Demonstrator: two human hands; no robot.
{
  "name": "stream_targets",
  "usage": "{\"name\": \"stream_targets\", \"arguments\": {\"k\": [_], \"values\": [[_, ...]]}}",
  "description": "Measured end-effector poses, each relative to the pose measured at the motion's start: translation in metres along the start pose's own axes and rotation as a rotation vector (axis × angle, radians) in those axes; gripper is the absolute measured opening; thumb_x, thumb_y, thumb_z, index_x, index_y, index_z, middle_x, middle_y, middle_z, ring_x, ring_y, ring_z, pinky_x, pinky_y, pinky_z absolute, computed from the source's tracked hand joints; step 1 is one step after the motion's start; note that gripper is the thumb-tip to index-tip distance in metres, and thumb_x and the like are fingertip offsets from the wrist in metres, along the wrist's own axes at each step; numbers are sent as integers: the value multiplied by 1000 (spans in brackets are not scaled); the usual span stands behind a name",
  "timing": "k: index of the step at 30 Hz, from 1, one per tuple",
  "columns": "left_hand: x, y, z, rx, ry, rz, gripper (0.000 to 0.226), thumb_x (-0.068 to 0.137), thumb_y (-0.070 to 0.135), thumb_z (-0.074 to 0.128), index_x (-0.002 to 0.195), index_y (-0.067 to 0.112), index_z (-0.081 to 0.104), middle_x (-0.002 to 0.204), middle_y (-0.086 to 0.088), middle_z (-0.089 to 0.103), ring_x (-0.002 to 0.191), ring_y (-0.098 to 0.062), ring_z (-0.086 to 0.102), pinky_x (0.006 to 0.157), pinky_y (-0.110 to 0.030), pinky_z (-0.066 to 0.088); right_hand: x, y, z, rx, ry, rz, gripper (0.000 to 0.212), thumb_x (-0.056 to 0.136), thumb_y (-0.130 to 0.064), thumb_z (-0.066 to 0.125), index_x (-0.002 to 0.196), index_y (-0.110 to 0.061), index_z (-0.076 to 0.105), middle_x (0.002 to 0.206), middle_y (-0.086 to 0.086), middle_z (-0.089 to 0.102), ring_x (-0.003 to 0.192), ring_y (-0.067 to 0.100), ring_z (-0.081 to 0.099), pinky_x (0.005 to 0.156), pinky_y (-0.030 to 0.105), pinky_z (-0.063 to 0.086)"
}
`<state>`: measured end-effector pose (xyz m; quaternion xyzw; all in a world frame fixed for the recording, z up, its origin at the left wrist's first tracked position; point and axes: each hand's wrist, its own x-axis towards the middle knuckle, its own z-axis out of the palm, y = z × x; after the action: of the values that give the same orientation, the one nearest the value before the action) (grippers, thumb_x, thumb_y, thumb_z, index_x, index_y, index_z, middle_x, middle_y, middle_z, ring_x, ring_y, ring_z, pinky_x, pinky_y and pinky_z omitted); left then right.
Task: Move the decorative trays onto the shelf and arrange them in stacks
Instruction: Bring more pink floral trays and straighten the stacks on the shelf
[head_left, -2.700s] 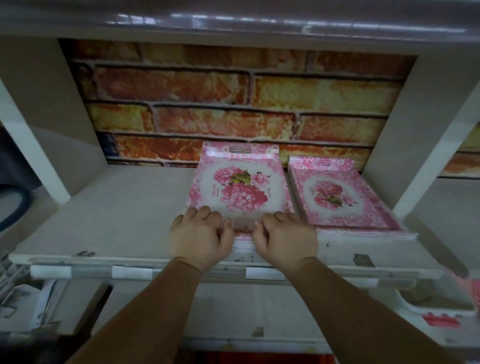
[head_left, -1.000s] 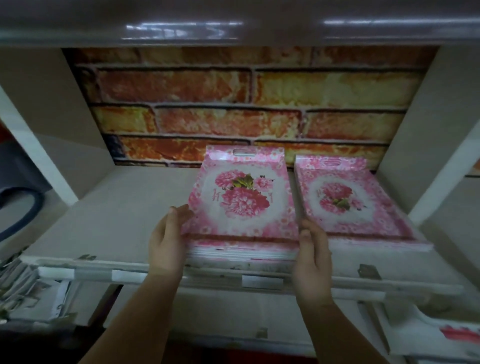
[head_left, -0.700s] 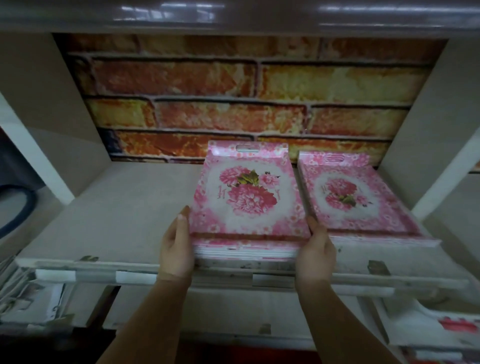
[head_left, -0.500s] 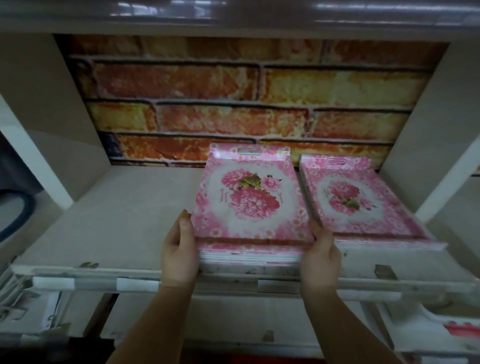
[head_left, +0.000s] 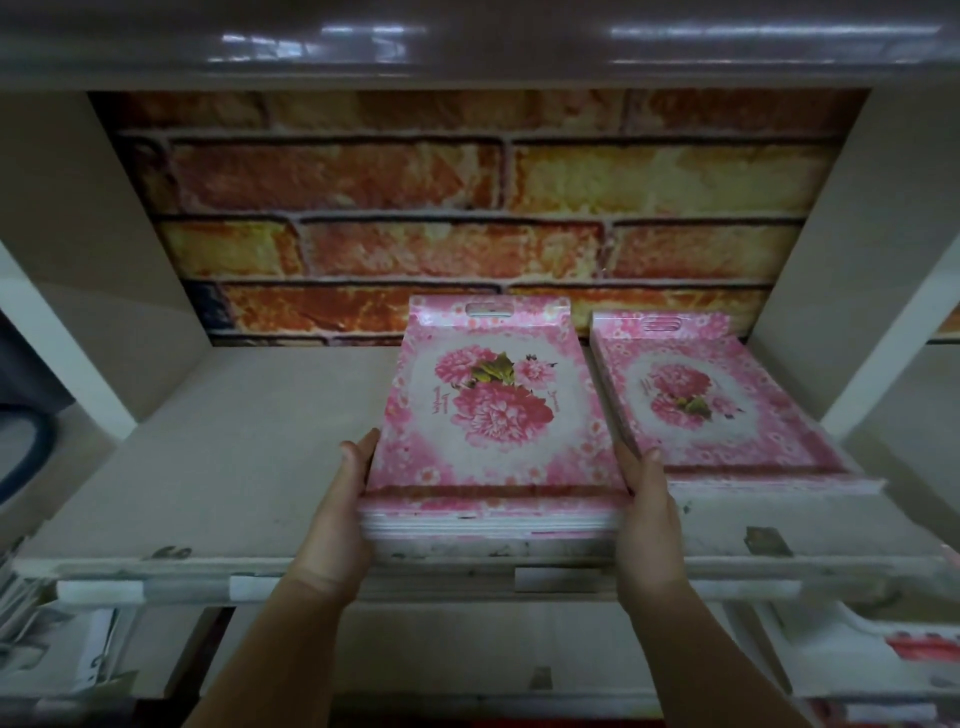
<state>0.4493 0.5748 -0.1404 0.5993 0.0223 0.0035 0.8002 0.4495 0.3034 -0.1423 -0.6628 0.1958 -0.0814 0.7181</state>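
We see two stacks of flat, rectangular pink floral trays on the pale shelf board (head_left: 218, 467): the left stack (head_left: 493, 415) lies flat near the front edge, the right stack (head_left: 717, 410) just beside it, slightly angled.

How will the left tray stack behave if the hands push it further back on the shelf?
The left stack likely slides as one block: both hands press its sides. The trays look stiff and flat, so bending seems unlikely. Their glossy wrapping may let upper trays slip; the layered front edge already looks slightly uneven.
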Motion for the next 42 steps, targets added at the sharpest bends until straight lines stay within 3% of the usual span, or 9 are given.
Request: {"name": "stream_targets", "arguments": {"k": [6,13,16,21,24,29,34,39,42], "values": [[2,0,-5,-67,-22,-23,77,106,66,20,156,17,53,148,-13,67,136,-32,64,105,-40,60,3,-4,-9,38,-55,20,60,110,-64,26,144,-34,65,115,-22,68,104,-5,58,102,37,35],[5,0,-7,16,-19,-14,67,107,63,25,156,26,52,148,-7,67,138,-29,63,113,-46,54,8,1,-10,90,-146,67,64,93,-76,54,140,-34,69,134,-9,73,132,20,62,121,55,39],[4,-1,-9,58,-17,-15,59,110,61,30,155,31,54,148,-5,68,137,-29,64,112,-51,51,9,4,-8,91,-130,62,63,98,-76,46,139,-36,70,135,-10,73,132,19,62,122,56,39],[0,3,-3,109,16,19,46,115,44,32,147,30,61,136,0,75,126,-22,72,102,-39,58,7,4,-2,17,-52,56,95,77,-95,31,148,-40,62,150,-7,62,143,24,51,125,58,32],[-1,5,-3,82,9,-11,48,112,51,35,148,31,61,139,-3,73,128,-26,70,109,-49,52,7,2,0,-12,-29,48,99,72,-99,30,146,-42,63,152,-8,61,144,23,51,125,58,33],[-1,7,-6,134,-24,23,43,116,39,36,151,29,59,141,0,72,130,-23,69,109,-47,52,1,-3,0,-37,-8,50,98,71,-104,29,142,-47,64,149,-9,62,142,23,53,124,58,34],[0,7,-5,68,-15,25,41,116,34,36,141,21,66,126,-1,79,115,-17,76,89,-25,62,0,-8,-3,-79,-34,43,86,87,-94,27,145,-43,64,147,-10,62,140,20,53,125,54,34],[4,8,-6,-186,-15,-80,70,111,58,24,149,11,59,142,-18,70,130,-34,68,97,-42,63,4,-4,-4,-12,-71,49,98,69,-106,39,141,-46,66,143,-12,68,138,20,58,123,55,38],[4,10,-4,-172,-5,-101,72,109,60,29,150,8,59,146,-23,65,134,-42,64,111,-54,50,5,-1,-5,27,-96,62,90,76,-100,47,143,-42,66,142,-12,68,137,21,59,123,56,38]]}}
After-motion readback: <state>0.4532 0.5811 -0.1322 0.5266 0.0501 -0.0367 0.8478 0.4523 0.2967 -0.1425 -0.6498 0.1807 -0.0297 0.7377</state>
